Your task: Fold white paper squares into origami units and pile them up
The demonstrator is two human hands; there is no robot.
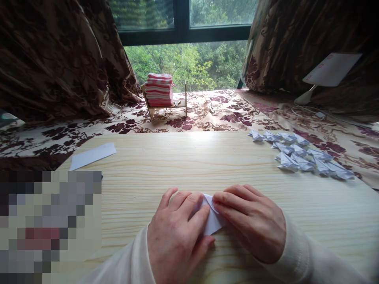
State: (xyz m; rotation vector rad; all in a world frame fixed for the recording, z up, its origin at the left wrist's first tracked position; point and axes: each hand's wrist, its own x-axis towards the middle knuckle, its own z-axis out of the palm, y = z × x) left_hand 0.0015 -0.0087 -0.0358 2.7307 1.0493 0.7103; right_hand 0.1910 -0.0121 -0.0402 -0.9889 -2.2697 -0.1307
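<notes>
A small piece of white paper [213, 224], partly folded, lies on the wooden table between my hands. My left hand [179, 228] presses it from the left, its fingertips on the upper part and the thumb near the lower edge. From the other side my right hand [253, 221] grips the paper's right part with bunched fingers. A diagonal crease or folded edge shows near the top; my fingers hide both sides of the paper. Several folded white paper pieces [296, 152] with pointed ends lie in rows at the table's back right.
A flat white paper strip [94, 155] lies at the table's [177, 157] back left. Pixelated blocks hide the lower left. Beyond the table, a small wooden stand [166, 106] bears stacked pink-and-white cloths [160, 90]. A white lamp [331, 70] stands at the right by curtains.
</notes>
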